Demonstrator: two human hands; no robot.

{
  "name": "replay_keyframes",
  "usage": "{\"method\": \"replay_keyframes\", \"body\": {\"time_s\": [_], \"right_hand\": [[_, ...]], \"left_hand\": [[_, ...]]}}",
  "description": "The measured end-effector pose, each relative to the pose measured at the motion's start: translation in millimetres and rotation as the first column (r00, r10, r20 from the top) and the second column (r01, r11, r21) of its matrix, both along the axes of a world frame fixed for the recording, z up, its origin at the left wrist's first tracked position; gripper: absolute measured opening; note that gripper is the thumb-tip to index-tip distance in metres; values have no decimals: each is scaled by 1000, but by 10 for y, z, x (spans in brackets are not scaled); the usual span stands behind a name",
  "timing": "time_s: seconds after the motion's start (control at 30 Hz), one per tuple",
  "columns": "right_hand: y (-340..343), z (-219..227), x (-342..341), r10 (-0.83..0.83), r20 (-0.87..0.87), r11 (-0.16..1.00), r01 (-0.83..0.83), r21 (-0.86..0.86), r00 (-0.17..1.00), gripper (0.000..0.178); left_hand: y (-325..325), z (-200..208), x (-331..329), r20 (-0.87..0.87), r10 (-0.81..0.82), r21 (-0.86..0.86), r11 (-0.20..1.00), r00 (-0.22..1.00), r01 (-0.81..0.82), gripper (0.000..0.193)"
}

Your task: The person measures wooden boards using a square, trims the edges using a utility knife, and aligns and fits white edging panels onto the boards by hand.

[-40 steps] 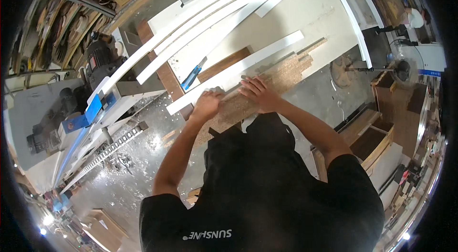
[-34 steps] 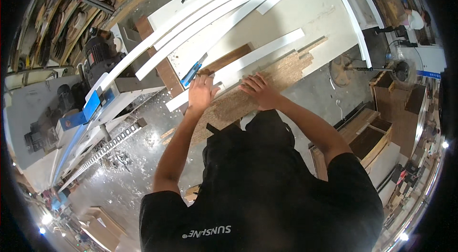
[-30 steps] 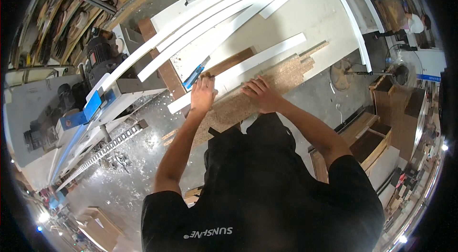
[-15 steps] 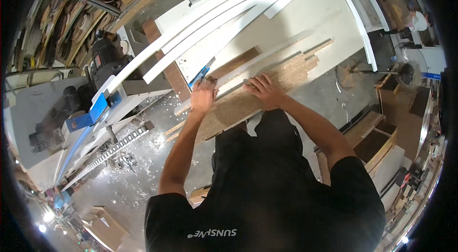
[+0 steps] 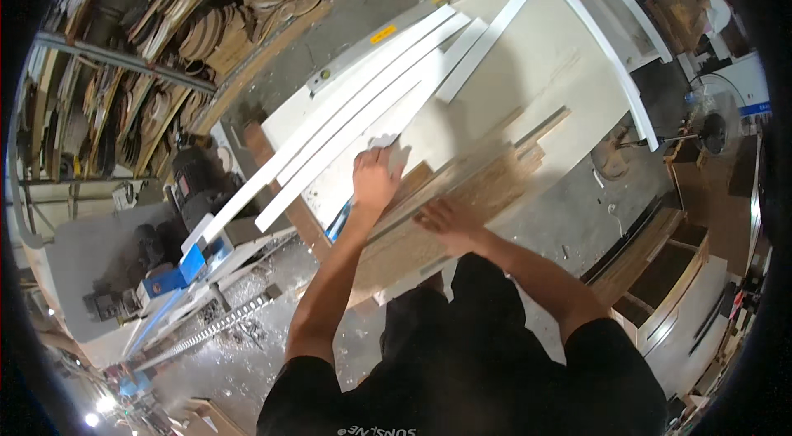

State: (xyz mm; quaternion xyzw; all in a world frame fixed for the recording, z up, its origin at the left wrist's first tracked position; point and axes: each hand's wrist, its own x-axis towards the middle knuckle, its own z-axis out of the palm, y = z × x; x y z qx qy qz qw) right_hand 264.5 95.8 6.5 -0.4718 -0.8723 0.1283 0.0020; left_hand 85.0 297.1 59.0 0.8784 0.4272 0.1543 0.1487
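particleboard strips (image 5: 502, 182), long, tan and flat, lie beneath the right hand (image 5: 450, 226).

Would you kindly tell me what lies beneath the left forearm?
A blue tool pokes out from beneath the left forearm, near the wrist; the forearm hides its remainder and whatever else lies there.

There's the tabletop (image 5: 582, 36), the level (image 5: 363, 48) along its far edge, strips (image 5: 330, 122) just inside, and they're poking out past the left edge! Another strip (image 5: 601, 48) runs down the right edge. At the near edge, chipboard (image 5: 503, 180), right hand (image 5: 450, 223) on it; left hand (image 5: 377, 178) between chipboard and strips, knife (image 5: 339, 219) nearer the left edge, motor (image 5: 194, 176) beyond
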Motion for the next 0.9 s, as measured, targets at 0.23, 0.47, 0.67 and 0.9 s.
{"method": "replay_keyframes", "body": {"time_s": [0.23,0.47,0.67,0.9], "right_hand": [[-76,-223,-134,13,-63,1000,-13,-5,998,104],[-176,-479,-3,-97,-260,995,91,-36,961,90],[3,-290,-32,12,-213,999,-3,43,977,84],[157,-4,53,93,-203,991,-111,-77,975,82]], "left_hand": [[847,-601,2175,-21,-94,15,995,995,94,59],[527,-869,2304,13,-148,224,964,989,141,36],[-436,-252,446,-203,-25,-338,940,979,-46,48],[-259,-391,325,-22,143,-93,985,990,-144,67]]}}
